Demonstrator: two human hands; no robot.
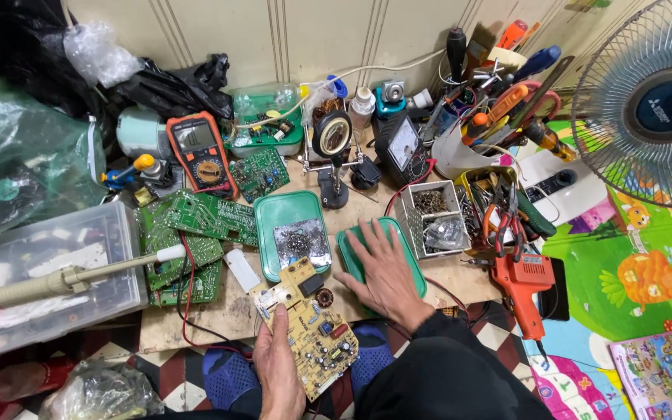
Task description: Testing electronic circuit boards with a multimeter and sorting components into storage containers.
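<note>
Left hand (278,369) gripping circuit board (309,323)

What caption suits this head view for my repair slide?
Left hand holds a yellow circuit board; right hand rests on a green lid.

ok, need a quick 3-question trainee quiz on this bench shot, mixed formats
1. True or false: the left hand holds a yellow circuit board.
2. The right hand lies flat on: A) the orange multimeter, B) a green plastic lid, C) the orange soldering gun.
3. Fill in: the green tray beside the right hand holds a square of crumpled ____.

Key
1. True: fingers grip its lower left edge.
2. B: the palm covers most of the lid.
3. Foil, silvery, lying in the tray.
</note>
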